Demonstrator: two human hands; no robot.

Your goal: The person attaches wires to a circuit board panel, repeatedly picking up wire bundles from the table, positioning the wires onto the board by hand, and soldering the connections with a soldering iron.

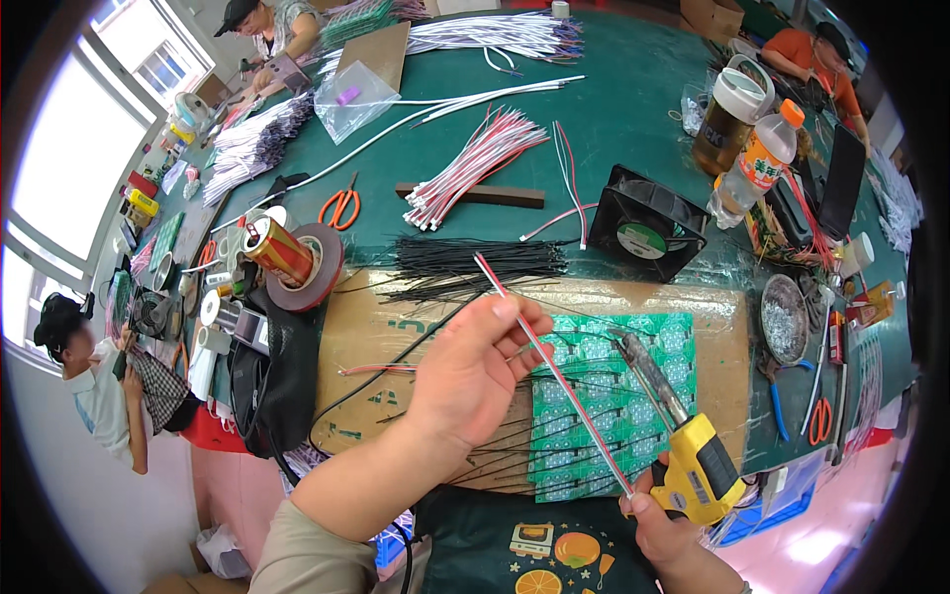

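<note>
My left hand (473, 368) pinches a thin red and white wire (554, 371) that slants from the upper left down to my right hand. My right hand (665, 523) grips a yellow soldering iron (693, 465), its metal tip (633, 354) resting over a panel of green circuit boards (614, 396). The boards lie on a brown cardboard sheet (386, 337). Several thin black wires stick out from the boards toward the left.
A bundle of black wires (475, 259), red and white wire bundles (475, 163), orange scissors (341, 206), a black fan (648, 223), a tape roll with a can (297, 259) and bottles (757, 163) lie on the green table. Other people sit at the left and far edges.
</note>
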